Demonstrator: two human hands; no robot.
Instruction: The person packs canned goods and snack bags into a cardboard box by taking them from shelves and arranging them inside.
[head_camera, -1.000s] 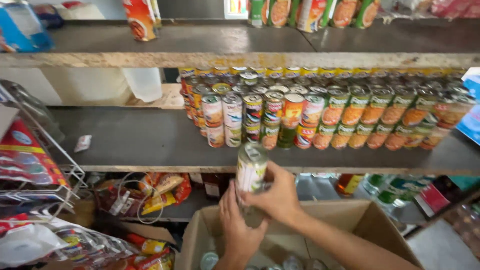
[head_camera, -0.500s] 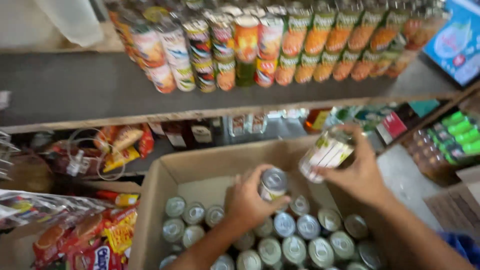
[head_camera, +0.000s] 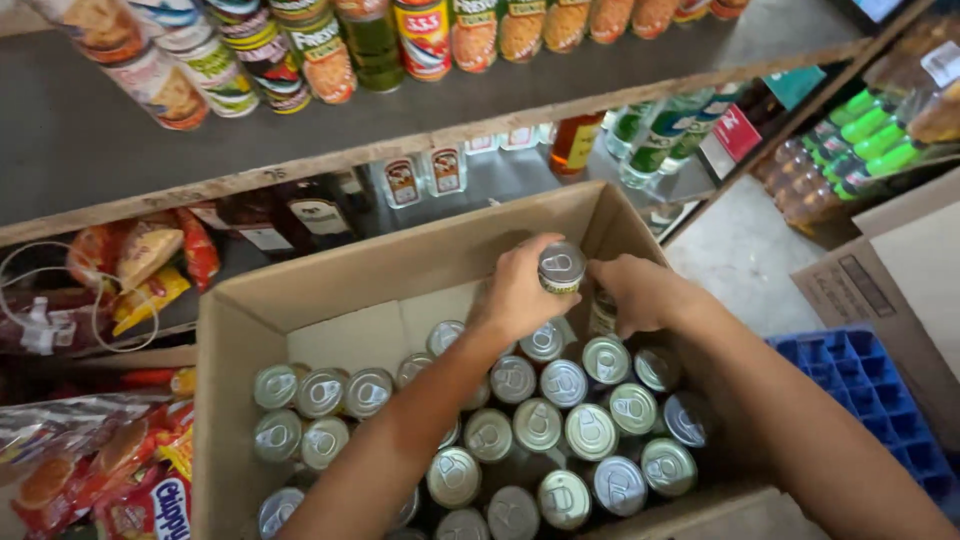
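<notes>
An open cardboard box (head_camera: 330, 285) holds several silver-topped tin cans (head_camera: 540, 425) standing upright in rows. My left hand (head_camera: 515, 295) is over the far side of the box, closed around one can (head_camera: 561, 267) raised above the others. Beside it, my right hand (head_camera: 640, 292) reaches down at the box's far right corner. Its fingers are wrapped over a labelled can (head_camera: 602, 315) that is mostly hidden under the hand. The two hands nearly touch.
A grey shelf (head_camera: 120, 150) above the box carries a row of labelled cans (head_camera: 330, 60). Bottles (head_camera: 420, 175) stand on the lower level behind the box. Snack packets (head_camera: 140, 260) lie to the left. A blue plastic crate (head_camera: 860, 380) and another carton (head_camera: 900, 270) sit to the right.
The view has tilted down toward the box. My right hand has brought its can from above the rim down into the far right corner. My left hand has lifted its can higher.
</notes>
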